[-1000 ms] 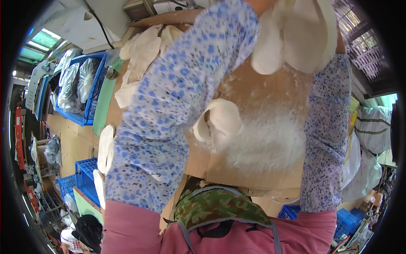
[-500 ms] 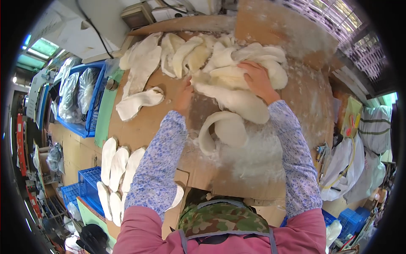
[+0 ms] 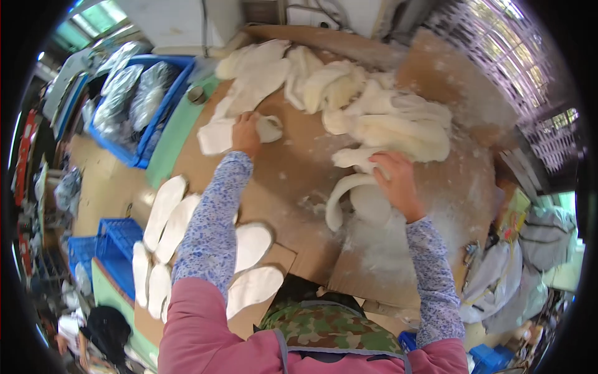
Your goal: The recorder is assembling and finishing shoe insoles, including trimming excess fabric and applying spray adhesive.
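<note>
Head view: a person in floral sleeves [image 3: 215,218] and a camouflage apron [image 3: 339,327] works at a brown table [image 3: 293,193], both arms stretched toward a heap of cream pieces [image 3: 398,128]. Left of the heap and well apart from it, the left grip [image 3: 246,134] rests on a white piece [image 3: 215,138], fingers bent across its middle, one end jutting out on either side; whether the fingers have closed around it is hidden. At the heap's near edge, the right grip [image 3: 398,184] is half-curled beside a small cream piece [image 3: 352,159], with a gap between thumb and forefinger; it cannot be told whether anything is pinched there. A curled cream piece [image 3: 335,209] bends into a loop just nearer the wearer than the heap, beside the right grip, and a patch of white powder [image 3: 380,246] spreads nearer still. Left of the heap, at the table's far side, lie larger pale sheets [image 3: 255,75]. Flat, sole-shaped pieces [image 3: 167,209] are laid out to the left of the heap and nearer the wearer, partly covered by the left sleeve. Farther left of the heap, beyond a green strip [image 3: 171,146], a blue crate [image 3: 165,109] holds clear plastic bags [image 3: 124,103]; pale sacks [image 3: 495,274] slump to the heap's right, nearer the wearer.
</note>
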Available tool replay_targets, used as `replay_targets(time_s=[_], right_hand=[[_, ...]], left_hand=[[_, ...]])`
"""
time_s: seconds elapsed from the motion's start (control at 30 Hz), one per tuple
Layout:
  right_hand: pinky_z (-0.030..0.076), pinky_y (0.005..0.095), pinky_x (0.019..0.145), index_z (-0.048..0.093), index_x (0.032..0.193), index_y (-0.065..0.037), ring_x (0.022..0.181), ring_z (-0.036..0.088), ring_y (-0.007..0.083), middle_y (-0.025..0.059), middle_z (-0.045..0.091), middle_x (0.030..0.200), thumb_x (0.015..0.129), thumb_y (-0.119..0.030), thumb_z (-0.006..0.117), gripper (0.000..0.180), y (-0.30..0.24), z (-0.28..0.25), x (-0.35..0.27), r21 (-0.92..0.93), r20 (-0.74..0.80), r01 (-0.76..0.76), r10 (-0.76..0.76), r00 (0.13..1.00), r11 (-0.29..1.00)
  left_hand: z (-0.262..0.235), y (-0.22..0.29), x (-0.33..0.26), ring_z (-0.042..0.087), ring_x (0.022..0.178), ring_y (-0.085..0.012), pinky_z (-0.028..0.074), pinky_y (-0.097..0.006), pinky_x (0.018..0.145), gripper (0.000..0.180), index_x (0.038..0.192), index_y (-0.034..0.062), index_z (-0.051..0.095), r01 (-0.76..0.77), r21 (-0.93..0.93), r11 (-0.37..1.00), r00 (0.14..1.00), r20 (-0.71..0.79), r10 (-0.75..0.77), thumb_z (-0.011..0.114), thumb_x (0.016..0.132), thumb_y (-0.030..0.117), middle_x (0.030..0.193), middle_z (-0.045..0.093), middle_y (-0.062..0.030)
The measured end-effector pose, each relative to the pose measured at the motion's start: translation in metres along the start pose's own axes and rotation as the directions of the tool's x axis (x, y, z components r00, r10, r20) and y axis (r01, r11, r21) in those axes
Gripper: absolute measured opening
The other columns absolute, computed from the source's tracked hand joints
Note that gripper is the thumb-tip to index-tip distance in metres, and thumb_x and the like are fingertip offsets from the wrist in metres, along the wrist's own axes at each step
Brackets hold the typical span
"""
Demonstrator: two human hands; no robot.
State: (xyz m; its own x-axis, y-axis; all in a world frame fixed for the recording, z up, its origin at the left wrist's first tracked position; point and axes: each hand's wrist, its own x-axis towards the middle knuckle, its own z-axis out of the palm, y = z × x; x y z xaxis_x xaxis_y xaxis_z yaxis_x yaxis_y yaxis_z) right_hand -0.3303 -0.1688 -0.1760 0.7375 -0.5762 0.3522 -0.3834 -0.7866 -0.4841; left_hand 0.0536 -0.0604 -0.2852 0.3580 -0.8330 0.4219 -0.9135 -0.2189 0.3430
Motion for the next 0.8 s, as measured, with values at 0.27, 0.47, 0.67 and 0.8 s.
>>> replay_targets(time_s=[0.27, 0.47, 0.67, 0.8], right_hand=[[0.039, 0.0403, 0.088, 0.066, 0.093, -0.012, 0.095, 0.057, 0.0254, 0.0043, 0.064, 0.098, 0.076, -0.004, 0.062, 0.019, -0.014, -0.009, -0.021, -0.017, 0.015, -0.055, 0.055, 0.998, 0.998], [0.042, 0.0389, 0.085, 0.066, 0.094, -0.010, 0.091, 0.059, 0.0257, 0.0052, 0.065, 0.094, 0.078, -0.004, 0.062, 0.017, -0.062, -0.035, 0.008, 0.194, -0.052, -0.003, 0.013, 0.999, 0.981], [0.043, 0.0373, 0.086, 0.065, 0.102, -0.008, 0.091, 0.060, 0.0241, 0.0071, 0.064, 0.100, 0.077, -0.011, 0.070, 0.026, -0.163, -0.057, 0.006, 0.579, -0.225, 0.203, -0.085, 0.971, 0.789], [0.046, 0.0337, 0.081, 0.064, 0.102, -0.005, 0.086, 0.059, 0.0245, 0.0080, 0.062, 0.098, 0.066, -0.014, 0.079, 0.040, -0.205, -0.068, -0.026, 0.516, -0.262, 0.472, -0.393, 0.881, 0.714]], left_hand=[[0.017, -0.002, 0.022, 0.053, 0.106, -0.0349, 0.038, -0.048, 0.096, 0.044, 0.123, 0.0088, 0.051, -0.054, 0.289, 0.956, 0.964, 0.263, -0.025, 0.060, 0.079, 0.008, 0.112, 0.055, -0.0147], [-0.121, 0.050, 0.046, 0.057, 0.090, -0.0400, 0.045, -0.045, 0.076, 0.031, 0.110, -0.0013, 0.054, -0.098, -0.353, 0.931, 0.995, -0.021, 0.097, 0.061, 0.083, 0.011, 0.096, 0.059, -0.0232], [-0.242, 0.182, -0.067, 0.059, 0.073, -0.0271, 0.046, -0.036, 0.067, 0.026, 0.108, 0.0023, 0.055, 0.195, -0.505, 0.841, 0.979, 0.152, -0.136, 0.060, 0.087, 0.017, 0.082, 0.060, -0.0166], [-0.280, 0.264, -0.176, 0.055, 0.073, -0.0167, 0.045, -0.030, 0.066, 0.026, 0.111, 0.0030, 0.052, 0.403, -0.624, 0.669, 0.907, 0.177, -0.381, 0.056, 0.087, 0.012, 0.080, 0.057, -0.0118]])
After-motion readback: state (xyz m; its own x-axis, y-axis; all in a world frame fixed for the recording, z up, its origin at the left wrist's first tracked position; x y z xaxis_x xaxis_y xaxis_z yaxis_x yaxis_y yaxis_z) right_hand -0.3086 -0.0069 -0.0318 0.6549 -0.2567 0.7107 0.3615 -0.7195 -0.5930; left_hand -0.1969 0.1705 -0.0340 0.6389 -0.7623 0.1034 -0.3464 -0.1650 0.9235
